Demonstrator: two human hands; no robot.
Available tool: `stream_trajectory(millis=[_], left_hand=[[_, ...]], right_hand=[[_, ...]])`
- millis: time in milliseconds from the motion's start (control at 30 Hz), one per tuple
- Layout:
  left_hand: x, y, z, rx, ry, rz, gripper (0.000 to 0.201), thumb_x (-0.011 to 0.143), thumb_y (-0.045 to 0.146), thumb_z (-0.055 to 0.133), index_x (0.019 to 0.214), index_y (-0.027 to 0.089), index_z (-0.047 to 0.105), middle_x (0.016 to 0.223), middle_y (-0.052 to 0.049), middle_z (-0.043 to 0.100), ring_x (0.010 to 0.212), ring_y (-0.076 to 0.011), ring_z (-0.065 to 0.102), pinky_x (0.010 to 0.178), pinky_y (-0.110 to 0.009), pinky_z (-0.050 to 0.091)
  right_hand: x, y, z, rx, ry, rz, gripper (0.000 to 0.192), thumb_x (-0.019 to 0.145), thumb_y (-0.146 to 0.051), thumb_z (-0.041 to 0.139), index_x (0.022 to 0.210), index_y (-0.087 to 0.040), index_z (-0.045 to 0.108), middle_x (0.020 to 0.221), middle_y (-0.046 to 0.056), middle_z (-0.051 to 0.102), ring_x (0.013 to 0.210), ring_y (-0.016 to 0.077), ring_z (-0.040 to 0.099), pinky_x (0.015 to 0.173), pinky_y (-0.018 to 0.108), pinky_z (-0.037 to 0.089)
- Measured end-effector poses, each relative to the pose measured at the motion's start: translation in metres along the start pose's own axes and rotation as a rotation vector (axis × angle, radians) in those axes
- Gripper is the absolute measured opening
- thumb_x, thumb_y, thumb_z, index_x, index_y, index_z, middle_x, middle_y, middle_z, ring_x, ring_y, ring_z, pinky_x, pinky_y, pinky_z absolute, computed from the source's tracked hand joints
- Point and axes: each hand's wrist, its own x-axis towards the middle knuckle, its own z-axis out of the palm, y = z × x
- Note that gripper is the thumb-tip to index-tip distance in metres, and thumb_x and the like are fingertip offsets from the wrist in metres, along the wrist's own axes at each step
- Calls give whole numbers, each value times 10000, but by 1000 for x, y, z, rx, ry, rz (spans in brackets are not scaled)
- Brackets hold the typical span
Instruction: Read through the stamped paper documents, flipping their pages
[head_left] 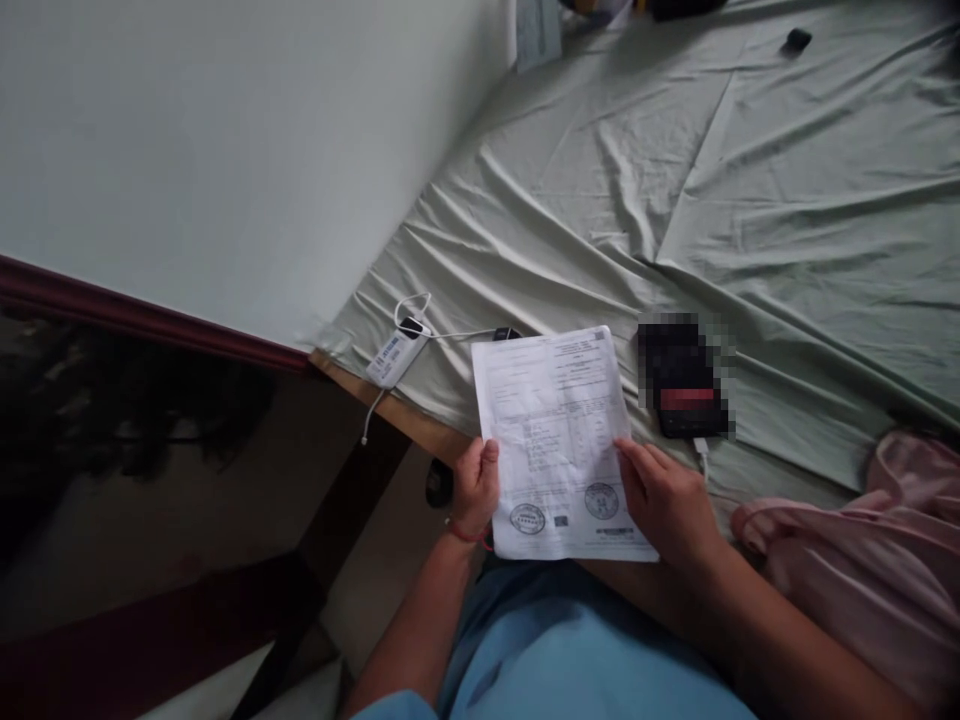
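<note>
- One printed sheet of paper (559,445) sits at the lower centre of the frame, held between my two hands over the near edge of the bed; it carries two round stamps near its bottom edge.
- One white power bank (395,356) lies left of the sheet's top, with one white cable (420,315) looped above it and a loose end hanging over the bed's wooden edge (390,405).
- One dark phone (684,385) lies just right of the sheet, its screen blurred, a white plug at its lower end.
- One pink cloth (847,550) is bunched at the lower right; one small dark object (796,41) rests at the upper right.
- The green bedsheet (750,200) spreads wide and wrinkled across the upper right, with bare room above the paper. The wall (225,150) fills the upper left, meeting the bed along a diagonal.
- My left hand (474,488) pinches the sheet's left edge, thumb on top, fingers curled behind; a red string circles that wrist.
- My right hand (664,500) grips the lower right edge, thumb pressed on the printed face, fingers closed together underneath.
</note>
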Motion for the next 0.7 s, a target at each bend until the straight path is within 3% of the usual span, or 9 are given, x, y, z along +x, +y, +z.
stream_trajectory(millis=[300, 500, 600, 700], left_hand=[[3, 0, -2, -154, 46, -110, 532, 952, 644, 510, 717, 168, 544, 640, 0, 493, 611, -137, 422, 570, -263, 331], [4, -3, 1, -307, 124, -147, 509, 922, 644, 567, 804, 154, 638, 715, -33, 604, 650, -157, 529, 600, -263, 421], [4, -5, 4, -393, 141, -159, 489, 896, 636, 613, 857, 150, 662, 735, -42, 633, 666, -174, 577, 615, -277, 464], [5, -4, 6, -431, 145, -154, 472, 888, 622, 633, 856, 151, 660, 755, -47, 650, 690, -184, 601, 631, -284, 484]], right_hand=[[-1, -6, -5, -135, 26, 5, 222, 983, -223, 557, 1052, -204, 767, 708, -11, 713, 548, 125, 591, 522, 305, 298], [3, -9, -15, -174, 33, -11, 216, 970, -234, 569, 964, -201, 782, 662, 14, 625, 665, 159, 550, 595, 303, 318], [4, -10, -16, -176, 37, -35, 229, 970, -212, 567, 1056, -186, 778, 743, 42, 653, 744, 182, 541, 641, 300, 345], [2, -10, -12, -218, 27, -36, 257, 980, -217, 556, 1132, -190, 761, 710, 24, 644, 685, 170, 531, 599, 306, 315]])
